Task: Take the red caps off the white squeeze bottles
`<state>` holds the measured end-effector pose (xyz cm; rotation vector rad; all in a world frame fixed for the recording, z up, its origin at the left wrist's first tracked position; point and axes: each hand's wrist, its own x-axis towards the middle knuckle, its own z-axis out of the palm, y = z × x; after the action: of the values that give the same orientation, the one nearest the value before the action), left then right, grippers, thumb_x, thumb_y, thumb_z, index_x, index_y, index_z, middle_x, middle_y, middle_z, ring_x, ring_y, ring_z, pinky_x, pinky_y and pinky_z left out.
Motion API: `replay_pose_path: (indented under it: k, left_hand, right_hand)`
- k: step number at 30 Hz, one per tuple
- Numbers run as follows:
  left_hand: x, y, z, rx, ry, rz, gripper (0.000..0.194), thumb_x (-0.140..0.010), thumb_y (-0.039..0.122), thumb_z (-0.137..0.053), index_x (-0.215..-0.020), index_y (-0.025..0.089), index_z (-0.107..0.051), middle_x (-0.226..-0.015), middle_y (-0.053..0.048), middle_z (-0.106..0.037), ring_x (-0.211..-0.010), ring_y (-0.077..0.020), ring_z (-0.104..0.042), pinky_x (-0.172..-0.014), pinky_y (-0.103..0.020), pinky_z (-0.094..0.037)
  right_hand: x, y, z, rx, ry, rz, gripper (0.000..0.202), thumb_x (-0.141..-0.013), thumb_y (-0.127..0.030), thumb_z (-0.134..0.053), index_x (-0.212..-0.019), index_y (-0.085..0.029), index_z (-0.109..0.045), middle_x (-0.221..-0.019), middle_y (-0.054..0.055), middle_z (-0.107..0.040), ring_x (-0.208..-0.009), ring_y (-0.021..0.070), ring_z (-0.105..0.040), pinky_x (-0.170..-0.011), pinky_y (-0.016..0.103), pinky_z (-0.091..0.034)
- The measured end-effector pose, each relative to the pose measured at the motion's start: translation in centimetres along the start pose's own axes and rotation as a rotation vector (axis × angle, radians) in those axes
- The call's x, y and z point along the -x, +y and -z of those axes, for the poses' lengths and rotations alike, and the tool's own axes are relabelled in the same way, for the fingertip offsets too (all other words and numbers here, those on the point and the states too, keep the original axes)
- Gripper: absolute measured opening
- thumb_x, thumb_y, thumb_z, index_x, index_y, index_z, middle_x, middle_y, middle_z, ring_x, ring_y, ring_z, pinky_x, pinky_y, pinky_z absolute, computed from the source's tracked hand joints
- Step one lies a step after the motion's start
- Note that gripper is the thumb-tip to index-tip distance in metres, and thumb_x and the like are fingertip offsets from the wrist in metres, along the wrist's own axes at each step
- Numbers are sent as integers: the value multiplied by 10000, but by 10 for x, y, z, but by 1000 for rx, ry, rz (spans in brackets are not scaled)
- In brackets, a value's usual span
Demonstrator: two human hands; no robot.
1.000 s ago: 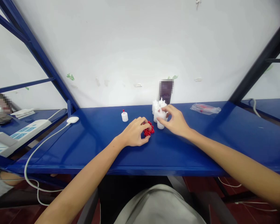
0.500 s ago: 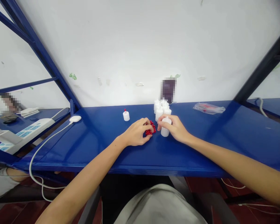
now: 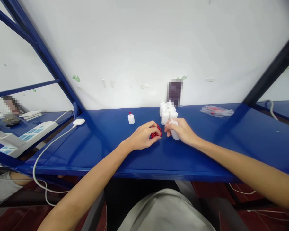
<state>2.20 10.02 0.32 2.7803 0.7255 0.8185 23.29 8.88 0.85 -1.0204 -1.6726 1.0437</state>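
Note:
My left hand (image 3: 144,136) is over a small pile of red caps (image 3: 155,134), with thumb and fingers curled in and their tips close together. Whether a cap sits between those tips is hidden. In my right hand (image 3: 181,131) is a small white bottle (image 3: 175,134), gripped near its top and tilted a little, just right of the pile. Behind it stands a cluster of several white bottles (image 3: 165,117). Off to the left, a single white bottle (image 3: 131,119) stands upright with a red cap on top.
The blue tabletop (image 3: 106,141) meets a white wall. A clear plastic bag (image 3: 216,111) with something red inside lies at the back right. A dark pixelated object (image 3: 174,92) leans on the wall. At left are a white charger (image 3: 79,122) with its cable and a power strip (image 3: 31,136).
My right hand has shifted slightly right with the bottle, which now tilts more. The fingertips of my left hand have drawn closer together over the red caps.

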Motion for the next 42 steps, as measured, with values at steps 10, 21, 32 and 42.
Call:
replay_pose_path:
  k: [10, 21, 32, 42]
  left_hand:
    - [-6, 3, -3, 90, 514, 83, 103, -879, 272, -652, -877, 178, -693, -786, -11, -733, -603, -96, -617, -568, -219, -481]
    - [-8, 23, -5, 65, 549, -93, 111, -903, 196, -599, -988, 188, -671, -895, -28, -747, -709, -113, -644, -681, -248, -539]
    - [-9, 25, -5, 132, 306, -88, 160, -936, 208, -527, -1062, 199, -625, -1017, -68, -680, -892, -172, -627, -795, -332, -526]
    - [-9, 25, -7, 230, 227, -29, 161, -966, 248, -482, -1046, 205, -615, -1036, -75, -541, -979, -185, -554, -883, -354, -492]
  right_hand:
    - [2, 2, -3, 169, -165, 99, 249, -852, -420, -576, -795, -179, -557, -565, -30, -563, -530, 128, -517, -540, 244, -405]
    - [3, -6, -9, 244, -215, 199, 245, -873, -378, -552, -869, -150, -642, -730, 1, -612, -640, 131, -514, -603, 243, -394]
    - [2, 3, -2, 93, -307, 158, 525, -916, -589, -423, -577, -190, -463, -525, -25, -417, -509, 117, -394, -511, 269, -313]
    - [1, 3, -6, 104, -306, 167, 540, -909, -605, -442, -561, -192, -432, -498, -40, -393, -465, 99, -361, -473, 263, -261]
